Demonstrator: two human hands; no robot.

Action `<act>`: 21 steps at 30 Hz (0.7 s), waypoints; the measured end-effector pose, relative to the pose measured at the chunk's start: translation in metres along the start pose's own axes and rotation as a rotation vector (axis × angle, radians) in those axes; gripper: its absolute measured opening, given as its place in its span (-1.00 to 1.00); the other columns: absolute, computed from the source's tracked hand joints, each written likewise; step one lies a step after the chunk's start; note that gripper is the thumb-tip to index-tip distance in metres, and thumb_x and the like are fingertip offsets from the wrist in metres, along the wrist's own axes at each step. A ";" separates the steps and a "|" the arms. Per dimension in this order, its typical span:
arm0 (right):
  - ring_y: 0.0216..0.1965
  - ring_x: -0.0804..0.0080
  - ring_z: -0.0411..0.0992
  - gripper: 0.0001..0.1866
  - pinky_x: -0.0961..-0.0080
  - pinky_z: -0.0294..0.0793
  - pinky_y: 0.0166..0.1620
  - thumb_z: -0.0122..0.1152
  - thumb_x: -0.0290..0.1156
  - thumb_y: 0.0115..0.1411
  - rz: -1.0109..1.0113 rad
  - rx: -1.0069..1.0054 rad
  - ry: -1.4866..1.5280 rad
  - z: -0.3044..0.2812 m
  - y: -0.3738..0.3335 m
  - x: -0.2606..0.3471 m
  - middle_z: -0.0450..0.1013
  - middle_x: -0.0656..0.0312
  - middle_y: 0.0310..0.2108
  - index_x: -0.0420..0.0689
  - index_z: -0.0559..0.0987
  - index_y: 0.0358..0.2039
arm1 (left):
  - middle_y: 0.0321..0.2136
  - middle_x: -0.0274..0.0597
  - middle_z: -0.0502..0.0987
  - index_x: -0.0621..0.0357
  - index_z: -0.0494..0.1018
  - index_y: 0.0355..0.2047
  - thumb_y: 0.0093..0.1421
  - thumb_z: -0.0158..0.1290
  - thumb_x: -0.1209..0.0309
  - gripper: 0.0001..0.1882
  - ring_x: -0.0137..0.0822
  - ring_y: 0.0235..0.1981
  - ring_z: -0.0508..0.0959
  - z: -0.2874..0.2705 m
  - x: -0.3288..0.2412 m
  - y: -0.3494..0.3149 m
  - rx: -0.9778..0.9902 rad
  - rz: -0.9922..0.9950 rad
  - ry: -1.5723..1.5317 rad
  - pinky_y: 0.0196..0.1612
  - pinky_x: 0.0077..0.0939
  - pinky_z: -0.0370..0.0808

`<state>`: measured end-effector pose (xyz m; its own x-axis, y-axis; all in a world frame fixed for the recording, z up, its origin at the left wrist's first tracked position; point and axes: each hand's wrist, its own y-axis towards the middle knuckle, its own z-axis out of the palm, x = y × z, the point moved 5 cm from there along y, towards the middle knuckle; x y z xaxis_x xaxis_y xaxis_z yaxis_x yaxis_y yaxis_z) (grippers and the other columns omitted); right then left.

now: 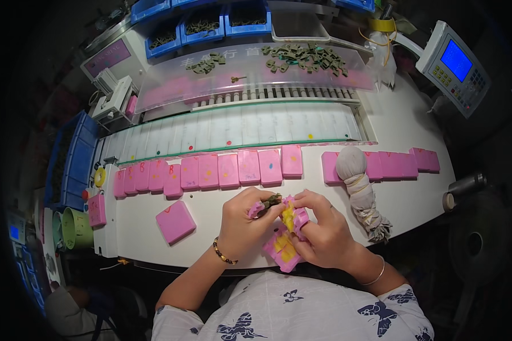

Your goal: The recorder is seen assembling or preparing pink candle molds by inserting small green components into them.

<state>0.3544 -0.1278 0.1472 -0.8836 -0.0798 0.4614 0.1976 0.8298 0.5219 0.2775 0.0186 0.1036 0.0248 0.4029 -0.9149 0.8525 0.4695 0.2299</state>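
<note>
"Left hand (pixel 243 226) and right hand (pixel 327 237): open?"

"No, both curled, close together over the near edge of the tabletop (pixel 136 238)."

"And the things, biggest first?"

"Pink-and-yellow slab (pixel 284 251) at that edge, below the right; whether it's touched, I can't tell. The right pinches a pink-and-yellow chunk (pixel 297 219); the left grips a pink scrap (pixel 254 211) and dark green piece (pixel 272 202)."
</note>
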 end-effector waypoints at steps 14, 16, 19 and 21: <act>-0.30 0.11 0.40 -0.83 0.21 0.42 -0.23 0.32 -0.46 -0.13 0.181 0.156 -0.305 -0.027 0.000 -0.031 0.33 0.01 -0.31 -0.31 0.54 -0.60 | -0.42 -0.22 0.55 0.37 0.54 -0.19 0.21 0.17 0.55 -0.83 -0.47 -0.51 0.55 -0.027 0.008 0.007 -0.174 -0.374 -0.655 -0.43 -0.59 0.56; -0.33 0.13 0.39 -0.80 0.20 0.40 -0.24 0.34 -0.41 -0.10 0.135 0.112 -0.302 -0.026 0.003 -0.024 0.34 0.03 -0.36 -0.29 0.54 -0.63 | -0.39 -0.19 0.54 0.39 0.48 -0.09 0.29 0.14 0.41 -0.71 -0.43 -0.43 0.54 -0.022 0.013 0.007 -0.083 -0.449 -0.867 -0.39 -0.58 0.57; -0.36 0.15 0.38 -0.69 0.22 0.36 -0.23 0.36 -0.28 -0.05 0.077 0.138 -0.222 -0.009 0.010 -0.014 0.34 0.08 -0.43 -0.26 0.54 -0.68 | -0.35 -0.14 0.53 0.40 0.44 -0.03 0.38 0.03 0.23 -0.60 -0.41 -0.35 0.54 -0.009 0.016 0.002 0.013 -0.509 -1.107 -0.38 -0.53 0.58; -0.38 0.18 0.38 -0.65 0.24 0.33 -0.21 0.37 -0.20 -0.03 0.044 0.088 -0.212 -0.001 0.012 -0.013 0.34 0.12 -0.46 -0.23 0.55 -0.68 | -0.30 -0.15 0.51 0.37 0.40 0.06 0.45 -0.26 -0.03 -0.37 -0.38 -0.32 0.54 -0.006 0.021 0.003 0.039 -0.499 -1.066 -0.37 -0.58 0.59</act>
<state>0.3681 -0.1168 0.1483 -0.9461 0.0675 0.3169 0.2085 0.8754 0.4360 0.2777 0.0332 0.0866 0.0917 -0.6880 -0.7199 0.9062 0.3573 -0.2260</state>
